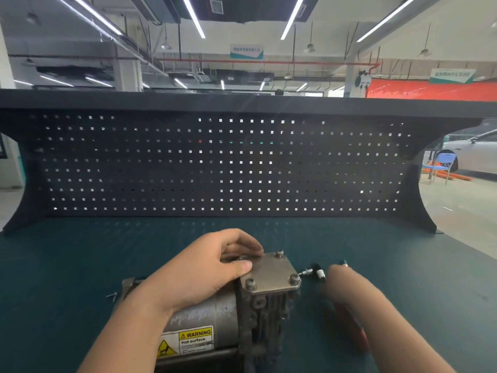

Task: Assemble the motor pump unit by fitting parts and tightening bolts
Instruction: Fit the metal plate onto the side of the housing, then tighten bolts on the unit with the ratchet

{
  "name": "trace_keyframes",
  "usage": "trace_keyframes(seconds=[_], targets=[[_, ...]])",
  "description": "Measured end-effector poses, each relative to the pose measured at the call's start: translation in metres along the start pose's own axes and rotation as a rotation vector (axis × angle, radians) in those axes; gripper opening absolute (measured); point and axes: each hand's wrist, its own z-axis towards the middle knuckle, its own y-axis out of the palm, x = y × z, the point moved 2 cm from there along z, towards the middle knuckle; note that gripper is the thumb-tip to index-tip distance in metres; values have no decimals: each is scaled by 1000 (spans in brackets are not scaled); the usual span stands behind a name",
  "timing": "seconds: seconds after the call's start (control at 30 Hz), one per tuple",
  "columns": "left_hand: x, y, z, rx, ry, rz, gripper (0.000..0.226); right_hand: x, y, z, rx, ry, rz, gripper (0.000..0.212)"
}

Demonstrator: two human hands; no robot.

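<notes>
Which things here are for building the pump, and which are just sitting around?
For the job: motor pump unit, square cover plate, its bolts, ratchet tool, left hand, right hand.

Just around: pegboard, blue chair, white car.

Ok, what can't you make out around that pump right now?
Head view only:
- Right hand: motion-blurred, so its grip on the red-handled tool is unclear.
- Fourth bolt on the grey square metal cover plate: hidden under the left hand.
- Silver cylindrical motor body: near end cut off by the bottom edge.
</notes>
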Motion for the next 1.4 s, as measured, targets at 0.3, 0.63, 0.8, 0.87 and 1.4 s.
trace_keyframes(seconds=[0.3, 0.63, 0.8, 0.87, 1.4], targets=[[20, 24, 4, 151, -26, -51, 49, -5, -12, -1, 156, -45, 218, 21], [16, 21, 7, 248, -133, -583, 37, -16, -101, -111, 564, -934, 728, 36], [14, 18, 1, 198, -50, -662, 40, -22, -104, -125, 552, -877, 368, 32], [12, 19, -2, 213, 5, -667, 39, -24, -105, -124, 555, -834, 319, 36], [3, 20, -8, 171, 155, -475, 49, -10, -101, -113, 434, -812, 474, 19]])
